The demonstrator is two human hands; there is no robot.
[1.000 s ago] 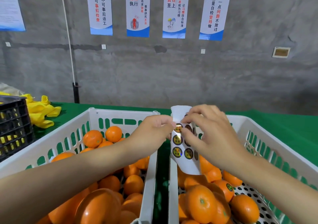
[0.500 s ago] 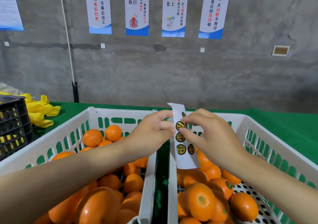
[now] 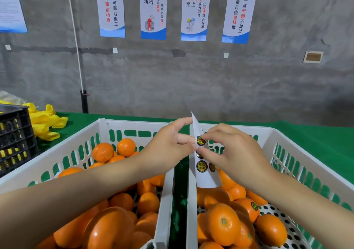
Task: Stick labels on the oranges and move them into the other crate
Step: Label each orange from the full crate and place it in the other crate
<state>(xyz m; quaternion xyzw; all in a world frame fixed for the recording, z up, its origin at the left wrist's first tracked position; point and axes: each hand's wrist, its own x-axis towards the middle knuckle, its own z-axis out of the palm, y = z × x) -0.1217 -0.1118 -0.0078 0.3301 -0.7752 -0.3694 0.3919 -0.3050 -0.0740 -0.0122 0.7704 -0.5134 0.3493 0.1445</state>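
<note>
The right hand's (image 3: 229, 153) thumb and forefinger pinch the top sticker (image 3: 200, 140), apparently to peel it. The left hand (image 3: 168, 149) pinches the label sheet (image 3: 206, 178) upright to steady it. Both hover between the left crate (image 3: 57, 164) of bare oranges (image 3: 103, 152) and the right crate (image 3: 287, 143), where a labelled orange (image 3: 251, 208) lies.

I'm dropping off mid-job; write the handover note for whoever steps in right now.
Left hand pinches the label strip upright over where the crates meet.
Right hand fingers pinch the top sticker, which is not yet off the strip.
Left crate holds oranges with no visible labels. Right crate holds oranges too, including at least one labelled orange.
Left to do: peel, stick, move across, repeat.
</note>
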